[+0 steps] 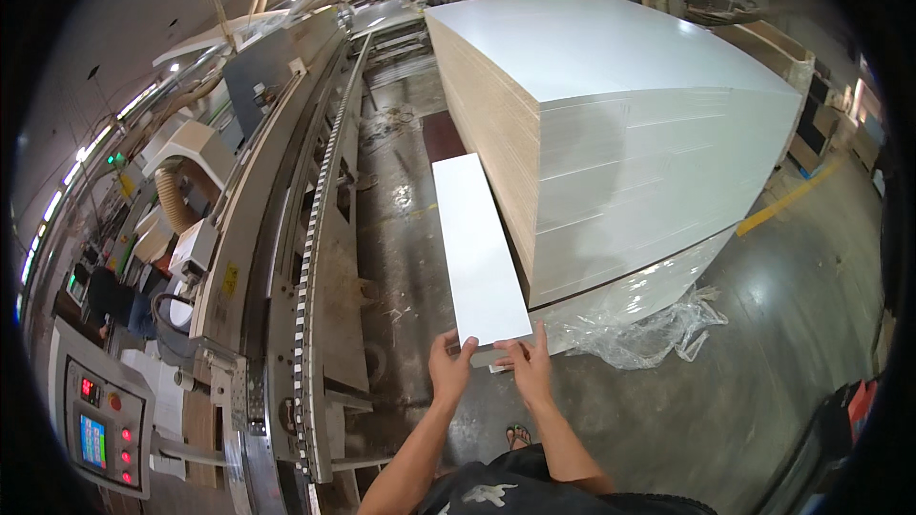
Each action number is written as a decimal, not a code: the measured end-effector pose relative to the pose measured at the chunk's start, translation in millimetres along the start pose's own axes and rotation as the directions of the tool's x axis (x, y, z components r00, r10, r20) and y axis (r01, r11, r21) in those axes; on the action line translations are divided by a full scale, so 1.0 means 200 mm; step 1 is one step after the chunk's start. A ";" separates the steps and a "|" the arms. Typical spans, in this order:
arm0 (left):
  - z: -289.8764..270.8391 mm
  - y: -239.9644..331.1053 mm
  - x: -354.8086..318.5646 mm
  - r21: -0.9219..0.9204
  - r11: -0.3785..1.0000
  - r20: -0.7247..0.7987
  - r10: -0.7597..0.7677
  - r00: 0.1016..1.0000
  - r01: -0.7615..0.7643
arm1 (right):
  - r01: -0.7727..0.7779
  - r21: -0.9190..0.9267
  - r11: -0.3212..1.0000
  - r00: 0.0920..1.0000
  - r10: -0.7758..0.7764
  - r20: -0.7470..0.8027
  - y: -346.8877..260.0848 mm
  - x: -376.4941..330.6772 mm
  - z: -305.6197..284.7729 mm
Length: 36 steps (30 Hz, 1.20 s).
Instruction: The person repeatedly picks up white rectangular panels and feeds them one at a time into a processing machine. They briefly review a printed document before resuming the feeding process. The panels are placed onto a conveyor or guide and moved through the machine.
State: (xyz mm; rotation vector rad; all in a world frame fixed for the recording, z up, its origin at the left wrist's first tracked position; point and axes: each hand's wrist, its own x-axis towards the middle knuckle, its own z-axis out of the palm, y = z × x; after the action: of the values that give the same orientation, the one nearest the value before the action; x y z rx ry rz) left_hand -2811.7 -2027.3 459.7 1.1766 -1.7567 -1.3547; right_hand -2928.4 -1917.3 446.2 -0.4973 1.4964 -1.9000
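A long, narrow white panel (480,253) stretches away from me, its near end between my two hands. My left hand (449,366) grips the near left corner, with the thumb on the white face and the fingers toward the edge. At the near right corner, my right hand (528,365) has its thumb on the end and its fingers round the side. A bit of another pale edge shows under the panel by the right hand. Along the panel's right side rises a tall stack of white-faced boards (658,162) with tan edges.
On the left runs a long machine with a toothed rail (307,324) and a control panel (100,420) with a lit screen. Crumpled clear plastic wrap (658,339) lies on the concrete floor at the stack's foot. Another person (114,305) is at the far left.
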 end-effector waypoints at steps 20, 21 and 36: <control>-1.36 -0.56 -1.15 -0.677 0.735 -0.581 -0.501 0.642 -0.039 | -0.484 0.134 0.865 0.862 0.445 0.244 0.21 -0.34 0.42; -1.44 -0.63 -1.26 -0.684 0.722 -0.620 -0.501 0.604 -0.104 | -0.514 0.181 0.838 0.845 0.459 0.274 0.26 -0.31 0.47; -2.13 -1.49 -2.71 -0.411 0.909 -0.857 -0.409 -0.313 -0.063 | -0.442 -0.526 0.726 0.409 0.686 0.602 0.99 -1.46 1.93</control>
State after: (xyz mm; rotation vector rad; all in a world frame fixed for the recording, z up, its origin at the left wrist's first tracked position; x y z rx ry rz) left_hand -2136.1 -1729.8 319.2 1.6004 0.0308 -0.1835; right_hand -2417.1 -2012.2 392.9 -0.6967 1.1043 -0.7152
